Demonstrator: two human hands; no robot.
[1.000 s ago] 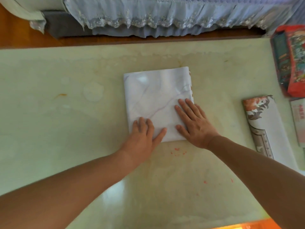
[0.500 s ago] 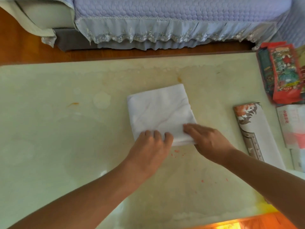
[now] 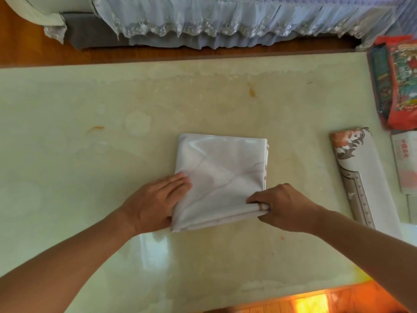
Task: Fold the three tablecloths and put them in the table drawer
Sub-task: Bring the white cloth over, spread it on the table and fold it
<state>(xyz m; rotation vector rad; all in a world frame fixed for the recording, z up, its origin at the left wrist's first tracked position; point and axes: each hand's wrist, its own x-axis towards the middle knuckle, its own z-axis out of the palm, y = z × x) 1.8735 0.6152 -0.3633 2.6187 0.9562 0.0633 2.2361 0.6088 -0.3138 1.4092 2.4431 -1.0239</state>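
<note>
Head view: pale glossy surface beside a lace-skirted bed; squarish folded tablecloth, both hands' grip, left hand and right hand, clamped on its near corners.

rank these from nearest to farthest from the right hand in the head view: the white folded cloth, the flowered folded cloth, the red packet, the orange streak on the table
1. white folded cloth: pinched by the right hand at its near right corner.
2. flowered folded cloth: just right of the hand.
3. red packet: far right edge of the table.
4. orange streak: far left.
</note>
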